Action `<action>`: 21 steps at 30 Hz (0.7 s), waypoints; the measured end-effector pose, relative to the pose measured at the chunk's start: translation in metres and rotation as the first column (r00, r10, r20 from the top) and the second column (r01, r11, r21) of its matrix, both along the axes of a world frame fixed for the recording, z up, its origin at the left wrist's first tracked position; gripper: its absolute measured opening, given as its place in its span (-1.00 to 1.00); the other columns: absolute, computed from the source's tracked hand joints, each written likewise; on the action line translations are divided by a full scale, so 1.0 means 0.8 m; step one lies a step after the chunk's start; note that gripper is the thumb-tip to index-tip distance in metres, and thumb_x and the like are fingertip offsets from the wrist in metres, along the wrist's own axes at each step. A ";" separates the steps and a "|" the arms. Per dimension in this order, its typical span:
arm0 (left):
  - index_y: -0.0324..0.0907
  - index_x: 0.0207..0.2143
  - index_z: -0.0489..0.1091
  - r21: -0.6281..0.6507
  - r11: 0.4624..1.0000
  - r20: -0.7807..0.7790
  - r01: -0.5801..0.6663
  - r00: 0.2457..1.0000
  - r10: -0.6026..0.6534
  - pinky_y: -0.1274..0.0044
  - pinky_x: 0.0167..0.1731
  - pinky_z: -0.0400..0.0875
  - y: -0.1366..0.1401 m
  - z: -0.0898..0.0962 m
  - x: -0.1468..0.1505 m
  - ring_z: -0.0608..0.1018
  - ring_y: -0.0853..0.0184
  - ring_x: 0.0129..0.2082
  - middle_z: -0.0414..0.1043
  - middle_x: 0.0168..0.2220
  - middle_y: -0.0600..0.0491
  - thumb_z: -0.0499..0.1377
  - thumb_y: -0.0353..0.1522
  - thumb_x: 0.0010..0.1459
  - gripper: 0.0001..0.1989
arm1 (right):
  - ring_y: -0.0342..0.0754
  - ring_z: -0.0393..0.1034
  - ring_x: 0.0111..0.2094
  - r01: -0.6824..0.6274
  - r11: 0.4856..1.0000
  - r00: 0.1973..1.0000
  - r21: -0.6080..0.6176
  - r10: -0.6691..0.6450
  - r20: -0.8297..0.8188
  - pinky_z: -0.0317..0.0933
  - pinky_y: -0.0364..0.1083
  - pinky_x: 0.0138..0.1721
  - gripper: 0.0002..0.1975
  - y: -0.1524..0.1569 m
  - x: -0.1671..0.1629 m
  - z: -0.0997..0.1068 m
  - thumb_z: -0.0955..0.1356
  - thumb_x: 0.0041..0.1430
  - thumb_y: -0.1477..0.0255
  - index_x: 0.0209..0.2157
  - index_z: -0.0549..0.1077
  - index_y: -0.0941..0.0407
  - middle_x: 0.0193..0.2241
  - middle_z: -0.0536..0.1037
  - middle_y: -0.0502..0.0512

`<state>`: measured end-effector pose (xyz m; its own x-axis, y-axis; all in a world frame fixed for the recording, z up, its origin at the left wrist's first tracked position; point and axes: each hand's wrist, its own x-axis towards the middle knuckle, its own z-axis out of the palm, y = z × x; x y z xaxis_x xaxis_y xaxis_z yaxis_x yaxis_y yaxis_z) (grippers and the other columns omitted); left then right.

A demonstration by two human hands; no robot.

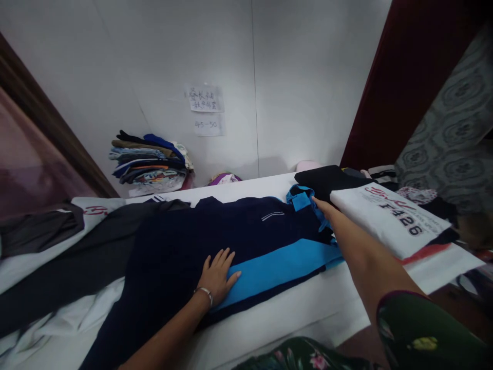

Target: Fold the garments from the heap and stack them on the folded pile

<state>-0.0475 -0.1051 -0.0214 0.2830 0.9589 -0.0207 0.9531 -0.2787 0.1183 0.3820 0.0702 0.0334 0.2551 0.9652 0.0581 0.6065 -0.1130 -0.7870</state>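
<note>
Table [265, 321], broad and white, carried a navy-blue fabric shirt [227, 221] with a bright-blue panel [277, 264], laid flat. Right of it lay a folded white garment [370, 221] with red and black print. The left hand [216, 277] rested open, palm down, on the shirt; the right hand [322, 206] gripped its bright-blue cloth collar [301, 201]. 1 silvery bracelet [207, 293] circled the left wrist [198, 307].

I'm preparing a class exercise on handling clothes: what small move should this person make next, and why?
Probably use the right hand to straighten the bright blue collar: it looks bunched beside that hand's fingers, while the left hand lies flat on the navy garment and could steady the cloth.
</note>
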 end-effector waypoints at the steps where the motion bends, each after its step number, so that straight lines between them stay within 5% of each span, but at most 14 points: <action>1: -0.12 0.28 0.10 -0.003 1.000 0.000 0.000 1.000 0.000 0.09 0.22 -0.13 0.000 0.001 0.000 0.06 0.10 0.31 0.02 0.32 -0.07 -0.11 0.00 0.22 -0.34 | 0.25 0.43 -0.13 -0.015 0.999 1.000 -0.040 0.014 -0.028 0.27 0.29 -0.16 -0.41 0.001 -0.001 0.002 0.15 0.23 -0.01 -0.18 0.50 0.21 -0.25 0.56 0.41; 7: -0.10 0.26 0.13 0.008 1.000 0.002 -0.010 1.000 0.010 0.11 0.22 -0.10 -0.002 0.005 0.002 0.09 0.10 0.30 0.04 0.31 -0.07 -0.08 -0.02 0.22 -0.37 | 0.15 0.47 -0.33 -0.093 0.967 0.935 -0.237 0.003 -0.354 0.32 0.26 -0.30 -0.61 0.009 -0.021 0.011 0.32 0.15 0.13 -0.30 0.48 0.22 -0.40 0.58 0.27; 11: -0.10 0.27 0.11 -0.005 1.000 -0.005 -0.005 1.000 0.005 0.11 0.22 -0.11 -0.003 0.007 0.002 0.07 0.10 0.31 0.03 0.31 -0.07 -0.10 -0.01 0.23 -0.36 | 0.05 0.46 -0.42 -0.089 0.992 0.907 -0.091 0.043 -0.419 0.36 0.06 -0.31 -0.80 0.011 -0.038 0.033 0.43 0.00 0.34 -0.42 0.47 0.21 -0.51 0.55 0.15; 15: -0.11 0.27 0.10 -0.009 1.000 -0.010 -0.003 1.000 0.002 0.10 0.22 -0.12 -0.002 0.006 0.001 0.07 0.09 0.31 0.02 0.32 -0.07 -0.11 0.01 0.23 -0.34 | -0.07 0.43 -0.30 0.076 0.976 0.888 0.205 0.027 -0.459 0.32 -0.09 -0.21 -0.85 -0.004 -0.027 0.071 0.38 -0.03 0.41 -0.35 0.40 0.10 -0.39 0.53 -0.02; 18: -0.11 0.27 0.10 0.003 1.000 -0.004 0.005 1.000 -0.005 0.11 0.22 -0.11 -0.002 0.004 0.001 0.08 0.08 0.30 0.03 0.31 -0.06 -0.12 0.01 0.23 -0.34 | -0.11 0.38 -0.24 0.334 0.814 0.872 0.476 -0.075 -0.484 0.27 -0.12 -0.15 -0.85 -0.030 0.008 0.083 0.36 -0.05 0.40 -0.36 0.35 0.08 -0.33 0.49 -0.06; 21: -0.12 0.27 0.12 0.019 1.000 0.003 0.009 1.000 -0.009 0.09 0.22 -0.10 -0.001 0.003 0.001 0.09 0.07 0.30 0.05 0.31 -0.06 -0.11 0.01 0.23 -0.34 | -0.08 0.34 -0.30 0.542 0.621 0.816 0.566 -0.226 -0.532 0.27 -0.07 -0.17 -0.83 -0.059 0.051 0.071 0.37 -0.11 0.41 -0.39 0.34 0.09 -0.38 0.46 -0.01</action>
